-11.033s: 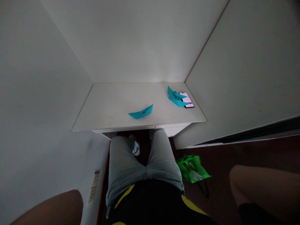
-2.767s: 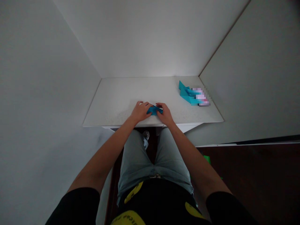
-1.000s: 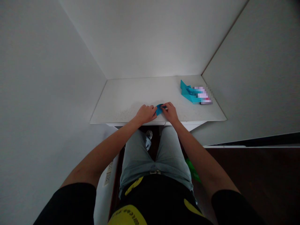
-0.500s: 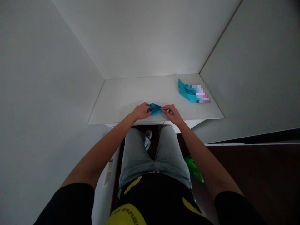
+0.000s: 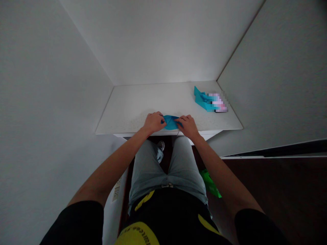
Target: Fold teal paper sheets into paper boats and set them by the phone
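Note:
A piece of folded blue paper [image 5: 170,123] lies between my two hands, close to the front edge of the white desk [image 5: 143,98]. My left hand [image 5: 154,121] grips its left end, thumb and fingers closed on it. On the right end, my right hand [image 5: 187,126] pinches the paper between thumb and fingers. Creases run across the paper's upper face. Farther back on the right rests a folded blue paper boat [image 5: 202,101], next to a pixelated pinkish item [image 5: 219,102] that I cannot make out.
White walls close in the desk at the left, back and right. Below its front edge are my legs [image 5: 178,163] in light jeans. A bright green bag-like thing [image 5: 211,183] is on the dark floor to the right. Wall sockets [image 5: 116,190] show at lower left.
The folded paper has spread wider and flatter, with more of its face turned up. My right hand has shifted its fingers farther over the right end; my left hand stays nearly in place.

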`<state>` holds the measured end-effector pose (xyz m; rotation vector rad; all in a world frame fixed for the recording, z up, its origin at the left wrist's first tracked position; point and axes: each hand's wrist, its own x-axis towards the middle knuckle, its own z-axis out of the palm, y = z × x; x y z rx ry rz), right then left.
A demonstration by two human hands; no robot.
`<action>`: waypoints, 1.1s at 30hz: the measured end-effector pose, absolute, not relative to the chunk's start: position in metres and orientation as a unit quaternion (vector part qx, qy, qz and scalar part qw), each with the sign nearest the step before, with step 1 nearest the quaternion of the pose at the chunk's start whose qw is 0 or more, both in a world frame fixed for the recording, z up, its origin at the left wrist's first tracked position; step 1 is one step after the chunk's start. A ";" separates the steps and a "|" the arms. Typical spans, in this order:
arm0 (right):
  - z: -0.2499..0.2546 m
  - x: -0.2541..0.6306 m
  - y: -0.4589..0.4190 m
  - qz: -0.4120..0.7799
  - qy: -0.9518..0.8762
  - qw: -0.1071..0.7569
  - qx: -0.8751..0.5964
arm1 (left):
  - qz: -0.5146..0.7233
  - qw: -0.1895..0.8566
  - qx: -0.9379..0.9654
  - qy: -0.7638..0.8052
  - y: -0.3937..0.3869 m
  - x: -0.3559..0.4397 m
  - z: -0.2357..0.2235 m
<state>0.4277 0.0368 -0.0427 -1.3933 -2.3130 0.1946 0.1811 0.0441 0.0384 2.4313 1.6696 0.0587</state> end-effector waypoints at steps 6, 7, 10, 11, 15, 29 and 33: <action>-0.044 0.416 0.031 0.044 -0.833 0.219 -0.507 | -0.006 0.050 0.835 0.548 0.037 0.185 0.043; -0.043 0.416 0.031 0.044 -0.829 0.220 -0.512 | -0.017 0.046 0.833 0.550 0.038 0.186 0.043; -0.036 0.417 0.034 0.037 -0.817 0.211 -0.536 | -0.045 0.037 0.839 0.542 0.042 0.187 0.041; -0.032 0.419 0.037 0.029 -0.816 0.201 -0.542 | -0.053 0.037 0.843 0.534 0.044 0.186 0.041; -0.013 0.422 0.054 -0.014 -0.846 0.122 -0.519 | -0.085 0.057 0.849 0.519 0.047 0.184 0.037; 0.018 0.402 0.103 -0.151 -0.935 0.002 -0.320 | -0.080 0.066 0.854 0.510 0.048 0.179 0.023; 0.014 0.402 0.106 -0.153 -0.954 0.008 -0.257 | -0.076 0.076 0.855 0.508 0.048 0.178 0.019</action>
